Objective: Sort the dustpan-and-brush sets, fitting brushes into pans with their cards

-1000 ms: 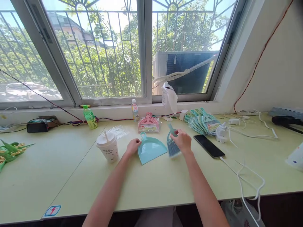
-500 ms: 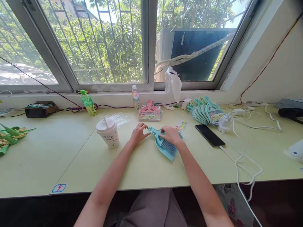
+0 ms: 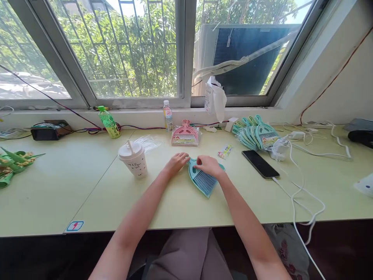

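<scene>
A light-blue dustpan [image 3: 191,171] lies on the table in front of me, with its handle end toward the left. My left hand [image 3: 177,163] is closed on that handle end, and its fingers hide the tip. On top of the pan rests a small matching hand brush [image 3: 205,182], its bristles pointing toward me and to the right. My right hand [image 3: 208,165] is closed round the brush's handle, covering most of it. Just behind, a colourful label card [image 3: 225,151] lies flat. A pink dustpan and brush set [image 3: 185,134] in clear wrap sits farther back.
Left of my arms stands a white lidded cup [image 3: 133,159], with clear plastic film [image 3: 147,143] behind it. To the right are a phone [image 3: 260,164] on a white cable [image 3: 301,194] and a pile of wrapped blue-green sets [image 3: 255,134]. Two bottles stand near the window.
The brush has shifted slightly left over the dustpan and covers more of it. My left hand has moved a little right, onto the handle end. The view has tilted slightly.
</scene>
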### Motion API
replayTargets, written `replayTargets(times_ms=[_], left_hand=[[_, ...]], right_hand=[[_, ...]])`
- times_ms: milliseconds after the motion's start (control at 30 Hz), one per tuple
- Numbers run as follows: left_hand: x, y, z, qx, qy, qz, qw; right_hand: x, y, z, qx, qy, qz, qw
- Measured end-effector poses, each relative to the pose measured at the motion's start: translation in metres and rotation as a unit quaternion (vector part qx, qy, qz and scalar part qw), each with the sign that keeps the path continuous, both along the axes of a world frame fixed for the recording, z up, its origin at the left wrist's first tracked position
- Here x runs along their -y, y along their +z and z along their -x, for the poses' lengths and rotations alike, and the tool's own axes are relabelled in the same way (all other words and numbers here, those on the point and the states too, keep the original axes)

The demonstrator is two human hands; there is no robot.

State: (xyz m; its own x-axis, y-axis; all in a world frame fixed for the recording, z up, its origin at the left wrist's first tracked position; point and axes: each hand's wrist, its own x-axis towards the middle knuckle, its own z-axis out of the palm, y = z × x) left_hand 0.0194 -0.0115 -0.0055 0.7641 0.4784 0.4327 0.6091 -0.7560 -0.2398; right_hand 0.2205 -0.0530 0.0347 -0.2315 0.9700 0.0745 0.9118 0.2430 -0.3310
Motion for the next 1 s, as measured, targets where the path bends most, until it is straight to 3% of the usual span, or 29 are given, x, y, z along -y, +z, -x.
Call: replayTargets(times_ms=[333, 600, 733, 833, 900, 933, 1000], left_hand=[[-0.001, -0.006, -0.004, -0.033, -0.042, -0.009, 0.999], [0.000, -0.014, -0.009, -0.043, -0.010, 0.022, 0.999], [-0.001, -0.013, -0.008, -0.002, -0.005, 0.074, 0.997], [-0.001, -0.007, -0.009, 0.121, 0.003, 0.104, 0.987], [0.000, -0.001, -0.013, 0.278, 0.029, 0.125, 0.952], [0.001, 0.001, -0.016, 0.368, 0.044, 0.157, 0.915], [0.005, 0.003, -0.024, 0.503, 0.048, 0.304, 0.808]], right_hand=[[-0.012, -0.015, -0.004, -0.057, 0.052, -0.012, 0.997], [-0.017, -0.021, -0.004, -0.073, 0.047, -0.007, 0.996], [-0.013, -0.020, 0.001, -0.058, 0.019, -0.017, 0.998], [-0.011, -0.017, 0.006, -0.069, -0.013, -0.051, 0.996], [-0.009, -0.014, 0.010, -0.095, -0.049, -0.092, 0.990], [-0.008, -0.012, 0.011, -0.111, -0.073, -0.118, 0.984], [-0.008, -0.011, 0.014, -0.146, -0.126, -0.170, 0.966]])
